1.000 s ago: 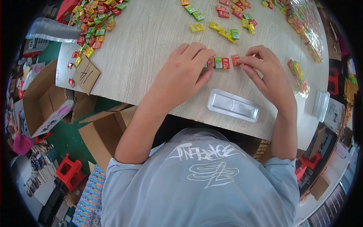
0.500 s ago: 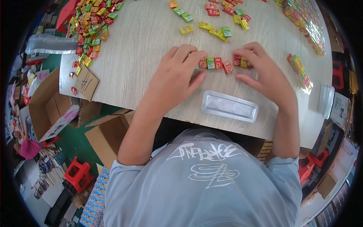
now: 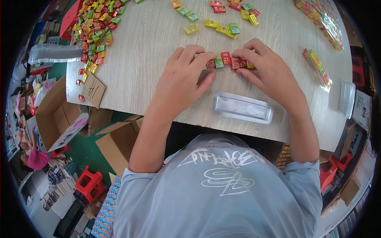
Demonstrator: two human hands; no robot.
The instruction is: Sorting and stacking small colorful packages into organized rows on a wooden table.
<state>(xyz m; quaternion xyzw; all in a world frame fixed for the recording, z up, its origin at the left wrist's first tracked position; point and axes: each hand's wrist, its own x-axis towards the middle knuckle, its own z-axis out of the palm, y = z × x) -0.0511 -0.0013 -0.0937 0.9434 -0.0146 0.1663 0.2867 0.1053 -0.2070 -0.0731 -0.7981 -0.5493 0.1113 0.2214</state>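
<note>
A short row of small candy-like boxes (image 3: 219, 62), red, green and yellow, lies on the table between my hands. My left hand (image 3: 183, 75) curls round the row's left end; its fingertips touch a red box there, while the thumb sits a little apart on the near side. At the right end, my right hand (image 3: 266, 70) grips red and yellow boxes (image 3: 236, 63) between fingers and thumb. Its fingers partly hide these boxes. Just nearer to me lies a clear plastic tray (image 3: 242, 108) with nothing in it.
Loose boxes (image 3: 222, 29) lie scattered beyond my hands, and a big heap (image 3: 97, 27) covers the far left. Wrapped box packs (image 3: 316, 68) lie at right, near stacked clear trays (image 3: 346, 99). Clear trays (image 3: 55, 52) and a cardboard piece (image 3: 93, 90) stick out at the left edge.
My right hand has moved left with its boxes, which now sit against the row. The red box in the middle has shifted slightly upward. My left hand stays at the row's left end.
</note>
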